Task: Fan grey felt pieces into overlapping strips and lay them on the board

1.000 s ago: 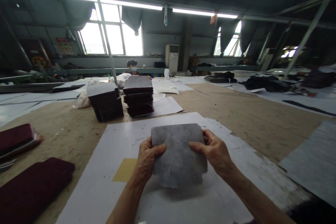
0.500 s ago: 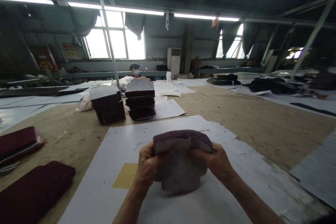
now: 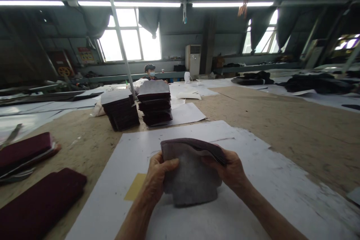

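Between my two hands is a stack of dark grey-purple fabric pieces (image 3: pixel 191 176), held upright over the white paper sheet (image 3: pixel 112 180). My left hand (image 3: pixel 160 170) grips its left edge, the thumb lying across the near face. On the right side my right hand (image 3: pixel 230 167) is closed round the stack's upper corner, its thumb partly hidden behind the bent front layer. The stack's top edge curves and dips toward the right. Beside my left forearm a yellow card (image 3: pixel 135 186) lies on the paper.
Two tall stacks of cut fabric, a left one (image 3: pixel 119 114) and a right one (image 3: pixel 154 107), stand beyond the paper near a slanting pole (image 3: pixel 120 37). Maroon fabric piles (image 3: pixel 42 202) lie at left. Dark cloth (image 3: pixel 315 82) is heaped far right. A masked person (image 3: pixel 150 72) is across the table.
The stack's top has gone from an even arch to a slope down to the right. My left thumb now shows on its face. The whole view has shifted slightly.
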Demonstrator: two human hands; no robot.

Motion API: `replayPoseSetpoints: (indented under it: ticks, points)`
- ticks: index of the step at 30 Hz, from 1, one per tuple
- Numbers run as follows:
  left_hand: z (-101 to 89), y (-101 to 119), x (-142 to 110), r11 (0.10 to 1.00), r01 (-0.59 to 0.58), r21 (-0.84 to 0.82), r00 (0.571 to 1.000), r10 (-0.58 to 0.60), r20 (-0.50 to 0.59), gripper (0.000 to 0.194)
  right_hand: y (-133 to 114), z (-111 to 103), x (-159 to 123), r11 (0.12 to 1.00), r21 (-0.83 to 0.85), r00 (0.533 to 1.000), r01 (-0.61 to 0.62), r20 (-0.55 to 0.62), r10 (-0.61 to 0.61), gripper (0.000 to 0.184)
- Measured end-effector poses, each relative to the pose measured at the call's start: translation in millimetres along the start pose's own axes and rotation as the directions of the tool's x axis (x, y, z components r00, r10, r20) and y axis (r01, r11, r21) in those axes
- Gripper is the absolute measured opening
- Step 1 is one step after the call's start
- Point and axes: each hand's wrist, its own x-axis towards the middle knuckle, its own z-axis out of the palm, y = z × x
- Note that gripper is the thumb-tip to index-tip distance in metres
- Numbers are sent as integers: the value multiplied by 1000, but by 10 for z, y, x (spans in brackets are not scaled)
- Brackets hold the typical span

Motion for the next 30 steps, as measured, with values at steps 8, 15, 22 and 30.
replayPoseSetpoints:
  ticks: [8, 15, 22, 30]
  points:
    - [51, -64, 26, 983, -96, 157, 995, 101, -25, 16, -44, -165, -39, 998, 23, 997, -55, 60, 53, 33]
    - [70, -18, -31, 989, -74, 126, 997, 74, 9, 28, -51, -141, -137, 1000, 4, 1000, 9, -25, -9, 28]
    - [95, -44, -73, 991, 103, 83, 995, -102, -11, 29, -103, -101, -160, 983, 87, 987, -159, 5, 159, 32]
    - [184, -106, -78, 994, 58, 93, 989, -45, -142, 33, -45, -30, -174, 940, 228, 967, -253, 70, 244, 40]
